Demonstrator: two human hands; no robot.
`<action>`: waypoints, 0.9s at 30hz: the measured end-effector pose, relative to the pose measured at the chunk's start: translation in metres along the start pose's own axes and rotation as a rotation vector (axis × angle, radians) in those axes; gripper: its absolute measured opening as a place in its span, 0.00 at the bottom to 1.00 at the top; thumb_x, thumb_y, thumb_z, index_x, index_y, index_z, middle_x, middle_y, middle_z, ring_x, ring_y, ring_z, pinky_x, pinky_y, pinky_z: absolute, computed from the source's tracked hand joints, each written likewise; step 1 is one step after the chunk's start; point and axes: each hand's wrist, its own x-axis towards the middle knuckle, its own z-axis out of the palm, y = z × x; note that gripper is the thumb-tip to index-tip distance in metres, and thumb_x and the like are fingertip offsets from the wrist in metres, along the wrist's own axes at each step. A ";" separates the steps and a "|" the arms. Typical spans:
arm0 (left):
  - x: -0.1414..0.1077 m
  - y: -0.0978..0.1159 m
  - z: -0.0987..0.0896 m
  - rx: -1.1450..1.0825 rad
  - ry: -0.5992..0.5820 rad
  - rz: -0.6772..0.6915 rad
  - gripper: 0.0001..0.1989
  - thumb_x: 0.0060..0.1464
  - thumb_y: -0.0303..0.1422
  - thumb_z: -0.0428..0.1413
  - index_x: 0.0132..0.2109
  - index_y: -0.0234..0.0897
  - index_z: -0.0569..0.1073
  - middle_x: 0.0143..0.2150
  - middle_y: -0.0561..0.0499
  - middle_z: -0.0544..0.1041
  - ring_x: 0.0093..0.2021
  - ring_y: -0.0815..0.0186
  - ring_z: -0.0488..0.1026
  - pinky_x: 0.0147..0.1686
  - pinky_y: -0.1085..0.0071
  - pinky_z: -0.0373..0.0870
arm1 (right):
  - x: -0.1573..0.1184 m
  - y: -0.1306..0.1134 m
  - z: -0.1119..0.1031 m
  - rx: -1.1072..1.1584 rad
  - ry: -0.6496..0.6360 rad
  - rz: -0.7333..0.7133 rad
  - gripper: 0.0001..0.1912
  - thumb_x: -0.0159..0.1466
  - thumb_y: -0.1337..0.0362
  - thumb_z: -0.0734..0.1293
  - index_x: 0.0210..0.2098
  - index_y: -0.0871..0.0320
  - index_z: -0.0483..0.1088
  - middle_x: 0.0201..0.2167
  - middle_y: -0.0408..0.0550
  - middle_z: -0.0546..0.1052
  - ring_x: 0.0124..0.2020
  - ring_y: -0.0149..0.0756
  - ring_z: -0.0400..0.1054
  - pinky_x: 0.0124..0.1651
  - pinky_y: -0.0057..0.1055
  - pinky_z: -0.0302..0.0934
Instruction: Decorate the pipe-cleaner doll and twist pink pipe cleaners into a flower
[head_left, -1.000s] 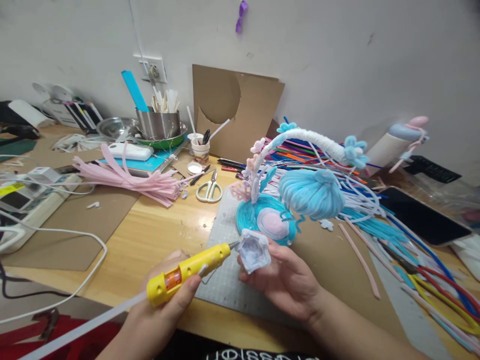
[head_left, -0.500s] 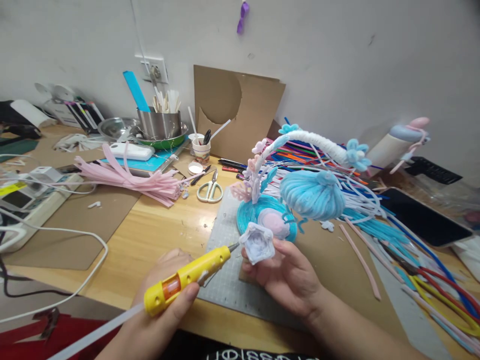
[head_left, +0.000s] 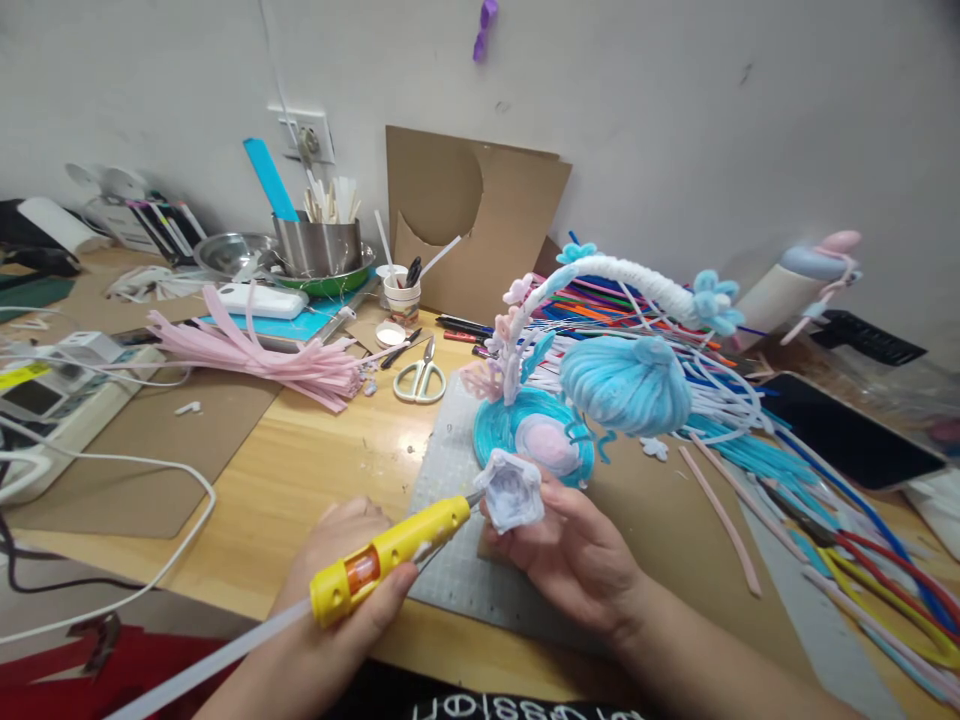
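My left hand (head_left: 352,600) is closed around a yellow hot glue gun (head_left: 390,558), with a pale glue stick (head_left: 217,655) running out of its back end. The metal nozzle points right and meets, or nearly meets, the left edge of a small white fuzzy star-shaped cup (head_left: 513,492). That cup is pinched in the fingers of my right hand (head_left: 577,555), its hollow side facing me. Just behind it stands a pipe-cleaner piece: a round blue base (head_left: 491,425) with a pink centre, a curved white stem (head_left: 637,275) with flowers, and a hanging blue shade (head_left: 626,385).
Scissors (head_left: 420,380) and a bundle of pink strips (head_left: 262,360) lie to the left. A power strip with cables (head_left: 82,420) is at far left. Loose pipe cleaners (head_left: 735,445) and a dark phone (head_left: 847,430) spread on the right. Cut cardboard (head_left: 517,210) leans on the wall.
My left hand has brought the glue gun slightly right and up, so its nozzle is closer to the white cup. The cup has turned a little in my right hand.
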 end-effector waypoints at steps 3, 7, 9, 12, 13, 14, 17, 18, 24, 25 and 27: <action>0.000 0.001 0.000 0.003 -0.014 0.007 0.14 0.58 0.38 0.47 0.24 0.39 0.60 0.22 0.54 0.63 0.25 0.67 0.62 0.26 0.69 0.58 | 0.001 0.001 -0.002 0.002 -0.002 -0.024 0.16 0.52 0.63 0.70 0.41 0.55 0.72 0.35 0.45 0.74 0.33 0.33 0.65 0.37 0.32 0.62; 0.001 0.002 0.000 0.013 -0.026 0.028 0.15 0.57 0.39 0.46 0.24 0.39 0.61 0.22 0.53 0.64 0.25 0.66 0.62 0.25 0.69 0.58 | 0.001 0.001 -0.003 -0.009 -0.014 -0.047 0.15 0.53 0.63 0.70 0.42 0.54 0.72 0.37 0.45 0.74 0.34 0.33 0.65 0.38 0.32 0.62; 0.001 0.004 0.000 0.021 -0.036 0.033 0.15 0.57 0.39 0.46 0.24 0.40 0.62 0.22 0.53 0.65 0.24 0.66 0.62 0.25 0.69 0.58 | 0.001 0.001 -0.002 -0.022 -0.021 -0.055 0.15 0.54 0.63 0.69 0.42 0.55 0.72 0.37 0.45 0.74 0.35 0.34 0.65 0.38 0.32 0.62; 0.002 0.007 -0.001 0.025 -0.051 0.036 0.16 0.58 0.40 0.45 0.24 0.40 0.64 0.22 0.53 0.65 0.25 0.65 0.63 0.26 0.69 0.60 | 0.002 0.001 -0.002 -0.029 -0.037 -0.080 0.14 0.55 0.63 0.69 0.42 0.55 0.72 0.37 0.45 0.74 0.35 0.33 0.65 0.38 0.31 0.62; 0.003 0.008 -0.001 0.023 -0.053 0.038 0.17 0.58 0.41 0.45 0.24 0.41 0.65 0.21 0.53 0.65 0.25 0.65 0.63 0.26 0.69 0.60 | 0.002 0.001 -0.001 -0.031 -0.043 -0.086 0.14 0.55 0.64 0.68 0.42 0.55 0.72 0.37 0.45 0.74 0.35 0.33 0.65 0.38 0.31 0.62; 0.003 0.009 -0.001 0.021 -0.056 0.042 0.17 0.58 0.41 0.45 0.24 0.41 0.65 0.21 0.53 0.66 0.24 0.66 0.63 0.25 0.69 0.60 | 0.002 0.001 -0.001 -0.035 -0.048 -0.089 0.14 0.55 0.64 0.68 0.42 0.55 0.72 0.38 0.45 0.74 0.35 0.33 0.65 0.37 0.30 0.62; 0.003 0.009 -0.001 0.025 -0.078 0.060 0.16 0.58 0.40 0.45 0.24 0.40 0.64 0.22 0.53 0.66 0.25 0.66 0.62 0.25 0.69 0.60 | 0.002 0.001 -0.002 -0.042 -0.054 -0.090 0.13 0.56 0.64 0.67 0.42 0.56 0.72 0.38 0.45 0.74 0.35 0.32 0.66 0.38 0.29 0.62; 0.002 0.008 -0.001 0.028 -0.084 0.069 0.16 0.58 0.40 0.45 0.25 0.40 0.64 0.22 0.53 0.65 0.25 0.66 0.62 0.26 0.69 0.60 | 0.002 0.001 -0.002 -0.043 -0.056 -0.091 0.13 0.57 0.64 0.67 0.42 0.55 0.72 0.38 0.45 0.74 0.36 0.33 0.66 0.39 0.29 0.62; 0.000 0.008 0.000 -0.028 -0.109 0.103 0.16 0.60 0.42 0.43 0.29 0.39 0.64 0.25 0.52 0.67 0.28 0.65 0.63 0.31 0.66 0.59 | 0.001 0.002 -0.002 -0.069 -0.057 -0.088 0.12 0.57 0.63 0.67 0.42 0.55 0.71 0.38 0.45 0.73 0.36 0.32 0.65 0.39 0.28 0.61; 0.001 0.008 0.000 -0.047 -0.094 0.097 0.17 0.60 0.43 0.42 0.29 0.39 0.64 0.25 0.52 0.67 0.28 0.64 0.63 0.31 0.66 0.59 | 0.001 0.003 -0.001 -0.071 -0.055 -0.080 0.13 0.57 0.63 0.68 0.42 0.55 0.71 0.39 0.45 0.73 0.36 0.32 0.65 0.39 0.28 0.61; 0.001 0.008 0.001 -0.082 -0.049 0.081 0.19 0.60 0.45 0.41 0.28 0.39 0.64 0.25 0.51 0.67 0.29 0.64 0.63 0.31 0.66 0.60 | 0.000 0.004 -0.001 -0.078 -0.055 -0.057 0.14 0.56 0.63 0.68 0.43 0.56 0.70 0.39 0.46 0.73 0.36 0.31 0.65 0.38 0.28 0.61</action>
